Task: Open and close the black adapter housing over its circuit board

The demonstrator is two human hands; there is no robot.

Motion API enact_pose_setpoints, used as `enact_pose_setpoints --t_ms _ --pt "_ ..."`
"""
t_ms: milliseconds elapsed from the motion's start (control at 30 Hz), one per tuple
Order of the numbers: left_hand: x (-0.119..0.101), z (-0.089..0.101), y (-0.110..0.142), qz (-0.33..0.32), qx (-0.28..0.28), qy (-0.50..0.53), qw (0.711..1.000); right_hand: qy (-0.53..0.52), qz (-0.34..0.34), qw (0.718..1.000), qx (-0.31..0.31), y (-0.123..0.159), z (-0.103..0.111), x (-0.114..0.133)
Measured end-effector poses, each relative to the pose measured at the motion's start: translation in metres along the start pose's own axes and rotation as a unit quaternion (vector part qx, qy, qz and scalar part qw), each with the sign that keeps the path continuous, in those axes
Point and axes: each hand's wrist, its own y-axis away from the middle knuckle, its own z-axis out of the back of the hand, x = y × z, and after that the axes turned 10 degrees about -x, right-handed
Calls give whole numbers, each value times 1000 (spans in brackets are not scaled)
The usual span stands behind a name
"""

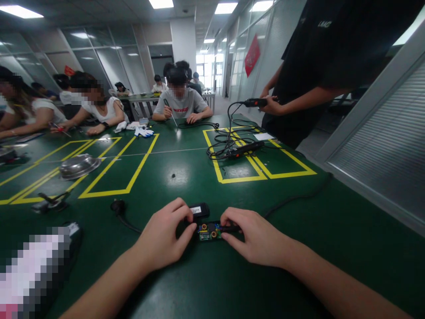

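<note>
A small open circuit board [210, 232] with copper coils, green parts and coloured wires lies between my hands on the green table. My left hand [168, 232] is closed at its left end, thumb and forefinger pinching the black cord there, mostly hidden by the fingers. That side's cord runs out to a black power plug [118, 207]. At the board's right end, my right hand [255, 235] pinches a black cord [231, 228] between thumb and fingers. Just behind the board rests a black plastic cover [200, 210] with a white label.
Yellow tape [106, 194] marks rectangles on the table. A metal bowl [79, 166] stands left. Tangled black cords with a black device [245, 149] lie at the back right, where a standing person [318, 66] holds another device. Opposite, a seated person [181, 99] holds a screwdriver [171, 114].
</note>
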Motion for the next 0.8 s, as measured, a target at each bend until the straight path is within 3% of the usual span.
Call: enact_pose_setpoints --t_ms 100,200,400,800 --pt "-6 4 2 -26 86 -7 996 0 -2 1000 -4 0 -1 -1" --pt "-10 5 3 -17 122 8 992 -5 -1 1000 -13 1 -2 -2" --pt "-9 9 -1 0 88 55 995 -35 19 998 -38 1 1 -2" --pt "-7 7 -1 21 106 100 989 -63 7 998 -18 0 2 -6"
